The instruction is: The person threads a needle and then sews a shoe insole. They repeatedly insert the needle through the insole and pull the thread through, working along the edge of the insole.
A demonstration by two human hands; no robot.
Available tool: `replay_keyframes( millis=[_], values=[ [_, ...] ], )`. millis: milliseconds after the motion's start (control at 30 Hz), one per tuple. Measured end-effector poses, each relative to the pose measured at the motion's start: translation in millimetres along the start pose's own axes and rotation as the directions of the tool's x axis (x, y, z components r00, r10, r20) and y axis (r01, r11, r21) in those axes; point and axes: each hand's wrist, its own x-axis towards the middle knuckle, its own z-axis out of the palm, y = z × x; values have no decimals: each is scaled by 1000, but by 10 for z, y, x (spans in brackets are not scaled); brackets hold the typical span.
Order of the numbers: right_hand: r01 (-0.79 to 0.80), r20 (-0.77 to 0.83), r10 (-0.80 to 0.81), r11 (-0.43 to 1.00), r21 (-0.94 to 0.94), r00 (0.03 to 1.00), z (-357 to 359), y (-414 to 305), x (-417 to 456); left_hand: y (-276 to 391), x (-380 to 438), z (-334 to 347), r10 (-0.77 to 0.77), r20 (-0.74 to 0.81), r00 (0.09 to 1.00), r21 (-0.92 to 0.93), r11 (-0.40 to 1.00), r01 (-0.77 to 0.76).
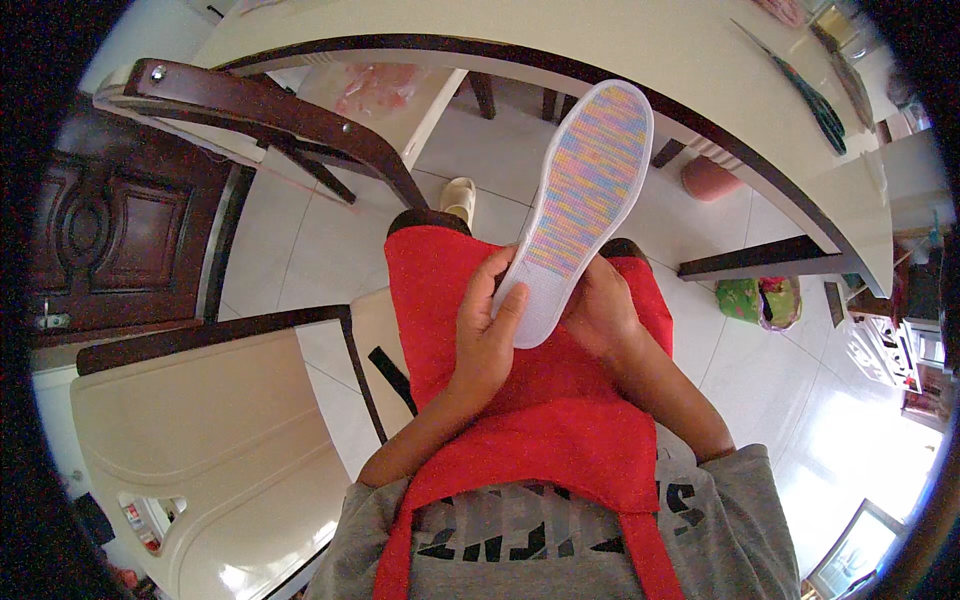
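Note:
A shoe insole (592, 172) with multicoloured stitching and a plain white heel is held over my lap, its toe end pointing away, across the table's edge. My left hand (487, 322) grips the heel part from the left, thumb on the upper face. Behind the insole's right edge is my right hand (604, 304); its fingers are partly hidden, so what they hold or touch cannot be told. A red apron (540, 435) covers my lap and lower chest.
A pale table (570, 22) with a dark edge curves ahead, bearing scissors (814, 101) at the right. A cream-backed chair (210, 435) stands left, near a dark wooden armrest or chair frame (277, 105). A green patterned bag (757, 300) lies on the tiled floor.

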Motion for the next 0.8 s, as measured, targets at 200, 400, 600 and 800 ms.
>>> replay_keyframes(
  millis=[200, 400, 600, 800],
  values=[
    [354, -57, -420, 823, -444, 906, -25, -34, -44, -36, -4, -9, -83, -43, 996, -110, 991, 78],
    [467, 725, -590, -560, -685, 356, 84, -178, -165, -42, -6, 12, -112, -50, 992, -75, 991, 109],
    [553, 789, -442, -562, -615, 427, 68, -184, -163, -51, 7, -13, -180, 62, 982, -26, 983, 182],
    [751, 734, -477, -205, -627, 483, 198, -213, -291, -186, 128, -165, -199, 53, 979, 6, 980, 199]
  ],
)
